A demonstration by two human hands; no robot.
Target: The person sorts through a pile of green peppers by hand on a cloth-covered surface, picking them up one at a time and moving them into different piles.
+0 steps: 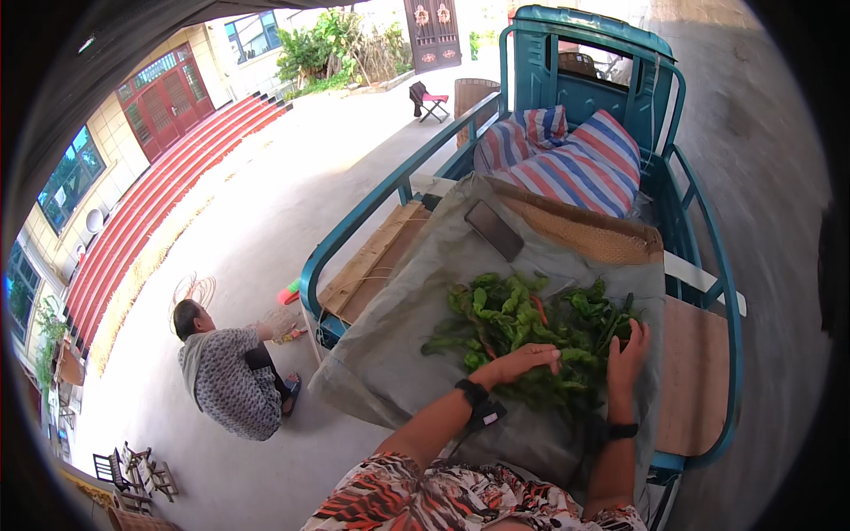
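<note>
A heap of green peppers [511, 312], with a few red ones among them, lies on a grey cloth [398, 318] spread over the bed of a teal cargo tricycle. My left hand [524, 364] reaches over the near part of the heap, its palm turned down and fingers pointing right; whether it grips a pepper is hidden. At the heap's right edge, my right hand [627, 352] has its fingers curved around some green peppers. Both wrists wear black bands. A dark smartphone [495, 229] lies on the cloth beyond the heap.
Striped woven sacks [571, 166] fill the front of the bed, behind a woven mat's edge [584, 229]. Teal side rails [392, 182] flank the bed, with wooden boards [372, 262] at the left. Another person [229, 378] squats on the ground at left. Small folding chairs [139, 471] stand lower left.
</note>
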